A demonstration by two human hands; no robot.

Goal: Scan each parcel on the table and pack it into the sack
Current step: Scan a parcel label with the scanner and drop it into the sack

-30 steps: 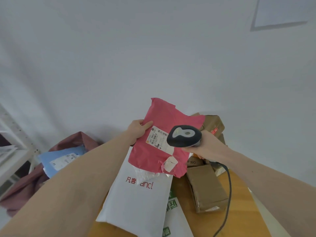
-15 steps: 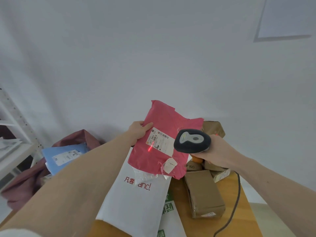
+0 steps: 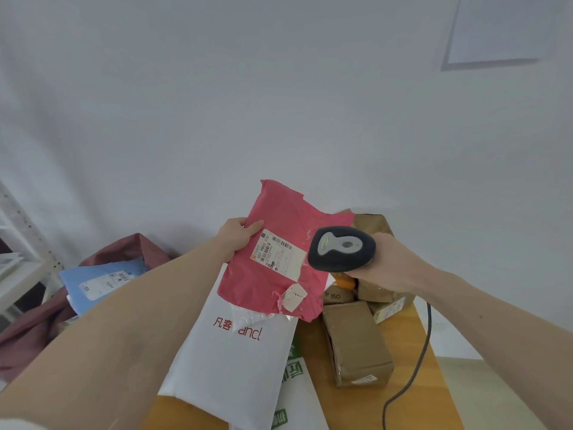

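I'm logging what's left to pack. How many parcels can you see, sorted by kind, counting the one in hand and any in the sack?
Soft mailer bags: 4 (pink mailer in the left hand, white mailer, green-printed mailer, blue mailer in the sack)
Cardboard boxes: at least 4 (nearest box; the pile behind is partly hidden)
Total: at least 8

Plain white wall [image 3: 279,103] fills the upper view. Pale rectangular panel with a grey edge [image 3: 502,29] sits on the wall at upper right. White perforated metal shelving rack [image 3: 21,243] at far left edge, upright with holes, flat shelf boards, something papery lying on one shelf, too blurred to tell what. Pale beige floor [image 3: 483,386] shows at lower right, past the table edge, meeting the wall base there.
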